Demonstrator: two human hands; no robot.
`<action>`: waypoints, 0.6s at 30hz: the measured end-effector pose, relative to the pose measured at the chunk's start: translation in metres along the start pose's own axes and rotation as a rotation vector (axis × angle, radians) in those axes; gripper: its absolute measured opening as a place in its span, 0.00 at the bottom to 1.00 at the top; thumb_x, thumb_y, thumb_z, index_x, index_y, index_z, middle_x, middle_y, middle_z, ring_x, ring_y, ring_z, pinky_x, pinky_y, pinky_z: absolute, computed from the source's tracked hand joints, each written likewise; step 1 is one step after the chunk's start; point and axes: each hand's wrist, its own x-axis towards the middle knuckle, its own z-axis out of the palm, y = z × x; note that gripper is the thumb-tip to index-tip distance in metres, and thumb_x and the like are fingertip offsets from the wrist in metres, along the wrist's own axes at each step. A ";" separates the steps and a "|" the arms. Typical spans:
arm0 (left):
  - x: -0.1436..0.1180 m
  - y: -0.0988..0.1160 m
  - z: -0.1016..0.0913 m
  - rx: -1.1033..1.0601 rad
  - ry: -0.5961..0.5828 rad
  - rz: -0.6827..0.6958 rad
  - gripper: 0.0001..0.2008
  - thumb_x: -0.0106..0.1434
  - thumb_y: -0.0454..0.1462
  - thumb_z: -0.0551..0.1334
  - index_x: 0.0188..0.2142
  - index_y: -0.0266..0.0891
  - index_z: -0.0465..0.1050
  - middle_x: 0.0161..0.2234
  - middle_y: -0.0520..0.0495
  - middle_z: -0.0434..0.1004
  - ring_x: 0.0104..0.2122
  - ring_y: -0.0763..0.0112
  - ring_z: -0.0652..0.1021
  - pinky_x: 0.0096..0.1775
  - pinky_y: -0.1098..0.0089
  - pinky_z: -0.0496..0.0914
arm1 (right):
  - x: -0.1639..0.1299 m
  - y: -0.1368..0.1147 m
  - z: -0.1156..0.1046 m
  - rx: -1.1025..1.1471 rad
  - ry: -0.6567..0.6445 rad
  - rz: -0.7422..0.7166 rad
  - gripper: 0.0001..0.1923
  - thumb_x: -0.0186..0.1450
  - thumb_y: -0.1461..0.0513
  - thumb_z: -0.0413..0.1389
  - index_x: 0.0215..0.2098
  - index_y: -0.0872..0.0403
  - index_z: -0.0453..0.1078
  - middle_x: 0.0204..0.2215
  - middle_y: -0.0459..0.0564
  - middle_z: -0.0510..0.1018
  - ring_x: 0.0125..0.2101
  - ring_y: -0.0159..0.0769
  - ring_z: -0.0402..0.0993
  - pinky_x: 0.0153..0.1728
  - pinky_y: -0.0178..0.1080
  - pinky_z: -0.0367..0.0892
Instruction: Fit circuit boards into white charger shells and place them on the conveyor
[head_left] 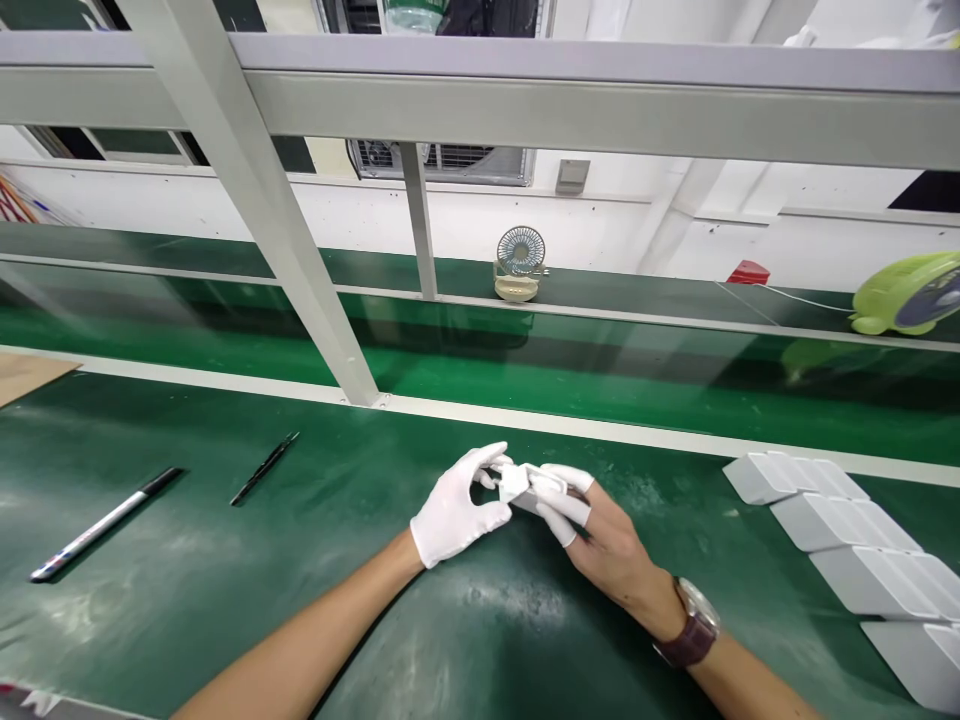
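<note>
Small white part (pixel 516 482): pinched between both my hands, held just above the green surface (pixel 225 600) near its middle, in front of the pale rail.
Left hand (pixel 457 510): in a full white glove, fingers curled around the part's left end; its grip is narrow and closed on the part.
Right hand (pixel 600 535): bare but for white finger cots (pixel 559 510), wristwatch (pixel 694 625) on the wrist; its fingertips close on the part's right end.
Key relation: the part lies between the two grips, its long axis running roughly left to right, each hand at one end; neither hand is clearly nearer.
Detail: I cannot tell the part's exact shape, the fingers cover much of it.
Right edge: a row of white boxes (pixel 847 525), well apart from my hands.
Far left: a marker (pixel 105 522) and a thin black tool (pixel 264 467) lie flat on the surface, untouched.
Beyond: a small desk fan (pixel 519 262) and a green fan (pixel 911 292).
</note>
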 end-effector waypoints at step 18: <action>0.002 0.007 0.006 0.272 -0.085 0.012 0.22 0.62 0.34 0.62 0.56 0.42 0.67 0.45 0.49 0.78 0.46 0.66 0.77 0.54 0.61 0.70 | -0.017 0.000 0.010 -0.018 -0.143 0.113 0.25 0.70 0.66 0.54 0.64 0.48 0.59 0.52 0.56 0.72 0.50 0.42 0.73 0.50 0.47 0.74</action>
